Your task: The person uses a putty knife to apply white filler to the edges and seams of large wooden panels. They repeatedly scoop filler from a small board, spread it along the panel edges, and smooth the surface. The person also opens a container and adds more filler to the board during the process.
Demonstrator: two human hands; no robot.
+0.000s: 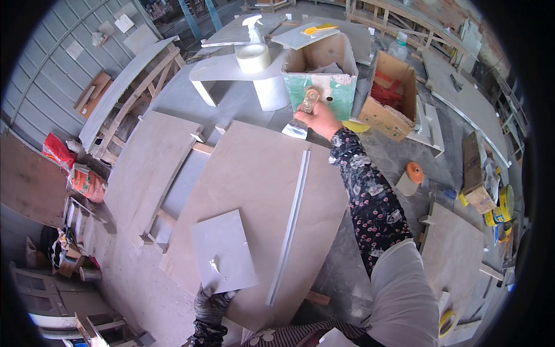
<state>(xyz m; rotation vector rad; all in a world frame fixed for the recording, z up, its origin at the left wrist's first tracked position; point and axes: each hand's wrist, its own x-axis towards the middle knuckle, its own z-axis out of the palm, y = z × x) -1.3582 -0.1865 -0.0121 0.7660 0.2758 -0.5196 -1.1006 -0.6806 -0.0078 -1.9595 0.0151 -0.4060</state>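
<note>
Beige stone, a big curved slab (254, 191), fills the middle here. The right hand (321, 118) is fisted on a wooden-handled putty scraper (303, 114), blade down at the slab's far edge. The gloved left hand (211, 303) grips the near edge of a small grey square tile (224, 250) lying on the slab. 1 long pale strip (290, 222) lies beside that tile. A green-sided cardboard box (324, 69) sits just beyond the slab.
</note>
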